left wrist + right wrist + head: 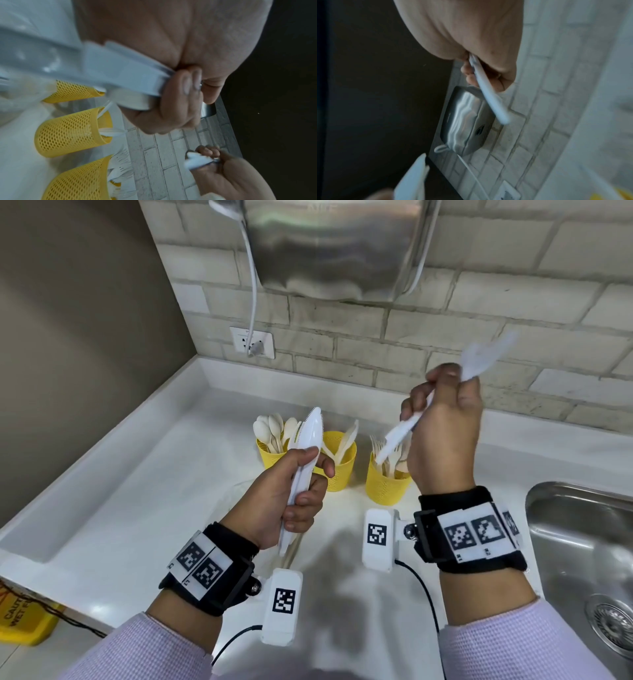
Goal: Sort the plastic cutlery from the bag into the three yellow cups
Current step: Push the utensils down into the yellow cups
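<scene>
My left hand (306,491) grips a bundle of white plastic cutlery (303,446) upright in front of the cups; a serrated knife and a spoon bowl show at its top. In the left wrist view the fingers (175,100) curl round the bundle (120,75). My right hand (445,405) is raised above the right cup and pinches a single white piece (400,433), whose blurred upper end (486,354) looks forked. Three yellow mesh cups stand in a row: the left (269,455) holds spoons, the middle (339,470) knives, the right (385,486) forks. A clear bag (233,494) lies partly hidden behind my left hand.
A steel sink (582,542) is set into the white counter (137,508) at the right. A metal wall unit (342,248) hangs above, its cord running to an outlet (251,342). A brick wall stands behind the cups. A yellow caution sign (24,621) shows at the lower left.
</scene>
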The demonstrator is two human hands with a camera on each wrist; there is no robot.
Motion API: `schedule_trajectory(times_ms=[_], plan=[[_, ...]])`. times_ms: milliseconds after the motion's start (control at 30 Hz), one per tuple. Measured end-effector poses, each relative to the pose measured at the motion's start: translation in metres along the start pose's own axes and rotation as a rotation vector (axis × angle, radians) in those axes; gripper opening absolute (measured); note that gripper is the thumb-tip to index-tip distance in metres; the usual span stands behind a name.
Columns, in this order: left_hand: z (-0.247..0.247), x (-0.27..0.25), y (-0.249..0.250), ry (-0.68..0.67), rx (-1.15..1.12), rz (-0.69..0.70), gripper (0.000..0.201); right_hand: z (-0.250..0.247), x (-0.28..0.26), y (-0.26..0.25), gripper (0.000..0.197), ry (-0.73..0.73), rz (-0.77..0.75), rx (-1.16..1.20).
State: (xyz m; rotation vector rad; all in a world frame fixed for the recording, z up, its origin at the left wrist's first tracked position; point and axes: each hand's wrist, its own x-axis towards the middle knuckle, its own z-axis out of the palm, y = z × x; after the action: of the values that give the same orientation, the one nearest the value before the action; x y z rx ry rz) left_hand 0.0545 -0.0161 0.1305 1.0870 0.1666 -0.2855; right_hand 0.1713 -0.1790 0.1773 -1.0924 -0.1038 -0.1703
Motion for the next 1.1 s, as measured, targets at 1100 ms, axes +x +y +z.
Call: schedule_trajectory(times_ms=[1100], plan=[[0.010,-0.004,-0.001,0.145,0.247,0.143,0.044,0.010,-0.037,0.029,0.022,-0.122,0.343,0.091]])
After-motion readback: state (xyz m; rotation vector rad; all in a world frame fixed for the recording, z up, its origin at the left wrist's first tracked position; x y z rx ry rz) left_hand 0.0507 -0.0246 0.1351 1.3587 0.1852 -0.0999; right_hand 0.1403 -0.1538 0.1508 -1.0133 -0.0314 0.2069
